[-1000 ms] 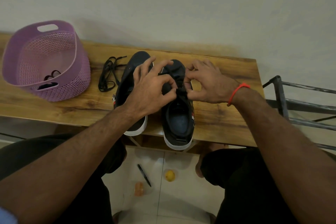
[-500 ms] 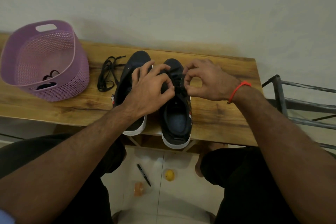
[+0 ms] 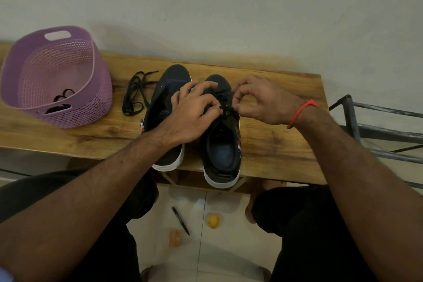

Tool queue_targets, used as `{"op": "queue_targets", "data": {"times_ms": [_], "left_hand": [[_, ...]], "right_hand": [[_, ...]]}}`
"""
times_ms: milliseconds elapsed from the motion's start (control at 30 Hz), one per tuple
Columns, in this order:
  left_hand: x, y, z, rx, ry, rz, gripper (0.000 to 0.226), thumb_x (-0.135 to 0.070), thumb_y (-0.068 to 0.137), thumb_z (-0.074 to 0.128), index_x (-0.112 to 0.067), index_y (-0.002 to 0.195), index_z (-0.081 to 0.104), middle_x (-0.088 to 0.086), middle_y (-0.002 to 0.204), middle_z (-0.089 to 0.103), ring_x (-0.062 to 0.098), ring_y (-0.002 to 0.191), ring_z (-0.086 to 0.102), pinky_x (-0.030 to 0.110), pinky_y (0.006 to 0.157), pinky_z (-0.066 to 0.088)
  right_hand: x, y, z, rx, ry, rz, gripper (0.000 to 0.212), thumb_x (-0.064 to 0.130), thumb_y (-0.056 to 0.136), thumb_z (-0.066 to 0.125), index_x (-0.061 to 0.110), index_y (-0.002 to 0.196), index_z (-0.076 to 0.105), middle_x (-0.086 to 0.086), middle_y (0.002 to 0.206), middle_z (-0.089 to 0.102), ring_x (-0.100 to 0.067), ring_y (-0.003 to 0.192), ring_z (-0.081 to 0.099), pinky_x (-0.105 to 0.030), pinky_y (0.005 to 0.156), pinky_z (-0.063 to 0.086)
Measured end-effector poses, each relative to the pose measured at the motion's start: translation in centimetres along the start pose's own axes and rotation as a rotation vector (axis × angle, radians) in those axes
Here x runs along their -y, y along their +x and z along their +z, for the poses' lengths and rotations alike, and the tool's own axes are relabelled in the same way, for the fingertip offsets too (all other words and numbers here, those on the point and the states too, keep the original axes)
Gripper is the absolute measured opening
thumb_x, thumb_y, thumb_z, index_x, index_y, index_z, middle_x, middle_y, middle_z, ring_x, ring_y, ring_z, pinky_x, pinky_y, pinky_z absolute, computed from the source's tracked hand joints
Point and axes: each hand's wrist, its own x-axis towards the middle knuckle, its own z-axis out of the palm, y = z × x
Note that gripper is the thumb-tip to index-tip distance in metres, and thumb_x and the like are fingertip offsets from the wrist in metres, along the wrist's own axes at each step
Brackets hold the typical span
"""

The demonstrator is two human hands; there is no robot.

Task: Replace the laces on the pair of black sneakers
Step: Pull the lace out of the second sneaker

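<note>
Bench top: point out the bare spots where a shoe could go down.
Bare wood lies right of the right sneaker, out to the bench end, and in front of the purple basket. Crowded: loose laces, left sneaker, both hands.

I see both my bare forearms reaching forward from the near corners and meeting at the middle. My left hand (image 3: 191,113) lies palm down, fingers curled, the thumb and forefinger pinching at its right edge. My right hand (image 3: 263,101) faces it, thumb and forefinger bent into a ring and pinching too, the other fingers arched above. The two sets of fingertips almost touch.
</note>
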Motion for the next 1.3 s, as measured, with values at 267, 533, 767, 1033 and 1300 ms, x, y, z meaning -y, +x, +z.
{"op": "queue_targets", "data": {"times_ms": [267,533,767,1033,1300], "left_hand": [[-0.4,0.0,-0.5,0.1,-0.447,-0.276,0.053,-0.066,0.093,0.037,-0.04,0.135,0.055,-0.006,0.142,0.05,0.015,0.142,0.03,0.048,0.119,0.022],[-1.3,0.7,-2.6,0.038,-0.976,-0.327,0.085,-0.069,0.1,0.01,-0.008,0.105,0.069,-0.001,0.12,0.073,0.013,0.129,0.054,0.039,0.118,0.021],[0.5,1.2,-6.2,-0.2,-1.322,-0.478,0.066,-0.08,0.094,0.02,-0.028,0.078,0.057,0.003,0.128,0.07,0.026,0.131,0.055,0.034,0.113,0.031],[0.5,1.4,-4.7,-0.523,-0.742,-0.513,0.084,-0.053,0.087,0.067,-0.021,0.156,0.032,-0.005,0.15,0.04,0.015,0.139,0.04,0.027,0.106,0.044],[0.2,-0.2,-0.9,-0.046,0.238,0.134,0.02,-0.045,0.087,0.074,-0.037,0.104,0.077,-0.006,0.158,0.04,0.034,0.151,0.014,0.066,0.116,0.018]], "right_hand": [[0.3,0.5,0.8,0.025,-0.007,-0.006,0.009,0.028,0.093,0.064,0.022,0.097,0.071,0.002,0.135,0.052,-0.012,0.118,0.047,-0.045,0.108,0.039],[1.6,-0.4,-0.8,-0.067,0.849,0.286,0.023,0.022,0.096,0.053,0.019,0.078,0.068,0.0,0.107,0.071,-0.01,0.097,0.061,-0.036,0.086,0.045],[-0.6,-0.7,-3.6,-0.353,1.302,0.543,0.036,0.05,0.087,0.062,0.026,0.062,0.052,0.002,0.09,0.069,-0.027,0.096,0.064,-0.045,0.09,0.051],[-2.0,-0.2,-2.4,-0.537,0.122,0.697,0.08,0.049,0.088,0.065,0.019,0.153,0.031,-0.006,0.161,0.021,-0.032,0.146,0.022,-0.048,0.114,0.03],[0.9,0.5,1.1,0.039,-0.17,0.058,0.011,0.053,0.087,0.067,0.042,0.09,0.064,0.005,0.144,0.048,-0.025,0.138,0.031,-0.055,0.111,0.029]]}}
